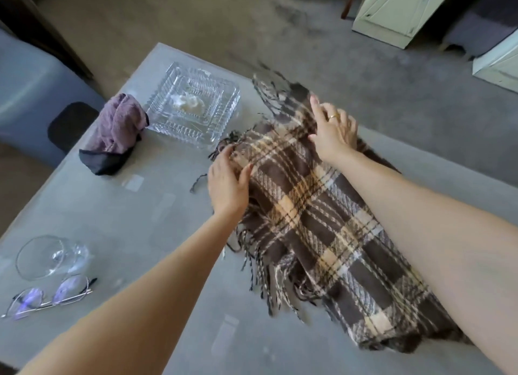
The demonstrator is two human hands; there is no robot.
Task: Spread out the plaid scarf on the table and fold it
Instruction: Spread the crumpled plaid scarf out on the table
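Note:
The plaid scarf [311,215], brown and cream with fringed ends, lies in a long, partly bunched strip across the right half of the grey table [117,212]. My left hand [228,182] grips its left edge near the fringe, thumb over the cloth. My right hand [333,132], with a ring on one finger, presses and pinches the far end of the scarf, where a fringed corner stands lifted. My right forearm lies over the scarf's right side and hides part of it.
A cut-glass dish [193,109] stands at the back left, with a bunched purple cloth [117,125] on a dark pouch beside it. A tipped wine glass [50,257] and a pair of spectacles [50,294] lie at the near left. Carpet and pale cabinets lie beyond the table.

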